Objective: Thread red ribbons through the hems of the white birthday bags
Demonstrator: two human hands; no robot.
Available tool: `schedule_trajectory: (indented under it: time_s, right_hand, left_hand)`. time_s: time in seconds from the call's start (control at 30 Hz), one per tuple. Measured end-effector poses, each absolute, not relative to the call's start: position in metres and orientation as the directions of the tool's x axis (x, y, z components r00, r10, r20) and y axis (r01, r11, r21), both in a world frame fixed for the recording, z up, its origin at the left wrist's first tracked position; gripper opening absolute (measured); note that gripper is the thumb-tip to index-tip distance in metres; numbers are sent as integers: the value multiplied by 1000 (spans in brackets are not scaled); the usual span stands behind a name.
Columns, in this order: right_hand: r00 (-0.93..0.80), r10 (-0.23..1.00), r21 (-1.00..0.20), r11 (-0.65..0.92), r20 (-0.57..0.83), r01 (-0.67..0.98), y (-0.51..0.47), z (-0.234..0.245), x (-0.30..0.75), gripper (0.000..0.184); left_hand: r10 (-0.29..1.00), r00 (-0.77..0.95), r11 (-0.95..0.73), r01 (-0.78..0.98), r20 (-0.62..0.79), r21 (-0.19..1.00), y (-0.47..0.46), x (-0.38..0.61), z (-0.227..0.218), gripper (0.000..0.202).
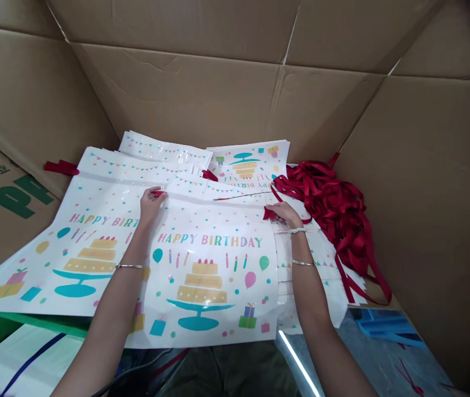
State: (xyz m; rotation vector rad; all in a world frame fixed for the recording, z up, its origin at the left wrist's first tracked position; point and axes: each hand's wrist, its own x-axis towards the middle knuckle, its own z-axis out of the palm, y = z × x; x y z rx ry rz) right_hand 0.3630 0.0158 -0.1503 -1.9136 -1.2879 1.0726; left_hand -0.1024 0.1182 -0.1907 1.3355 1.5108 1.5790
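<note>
A white plastic sheet or bag (pixel 214 275), printed with "HAPPY BIRTHDAY" and a tiered cake, lies in front of me. At its upper left edge, my left hand (pixel 151 204) pinches a bit of red ribbon (pixel 159 193). Opposite it, my right hand (pixel 285 214) is closed on another red ribbon end (pixel 268 213) by the upper right edge. Between the hands, a thin dark rod with a reddish end (pixel 243 196) lies across the top of the print; its far end is close to the ribbon pile.
More printed sheets (pixel 81 220) are stacked at the left, and others (pixel 255 157) lie behind. A tangled red ribbon heap (pixel 329 204) sits at the right. Tall cardboard walls (pixel 185 94) enclose the back and sides. A green surface (pixel 44 322) shows at lower left.
</note>
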Motion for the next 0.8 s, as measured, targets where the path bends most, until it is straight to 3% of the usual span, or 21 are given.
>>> schedule_trajectory:
  time_s: [0.33, 0.53, 0.8]
  right_hand:
    - [163, 920, -808, -392, -357, 441, 18, -148, 364, 36]
    - [163, 911, -826, -413, -379, 385, 21, -151, 365, 24]
    - [44, 911, -846, -399, -411, 354, 11, -141, 362, 20]
  left_hand:
    - [895, -326, -220, 270, 305, 937, 119, -103, -195, 34]
    - [898, -327, -212, 265, 295, 941, 120, -103, -196, 35]
    - [908, -330, -195, 210, 258, 958, 121, -105, -198, 36]
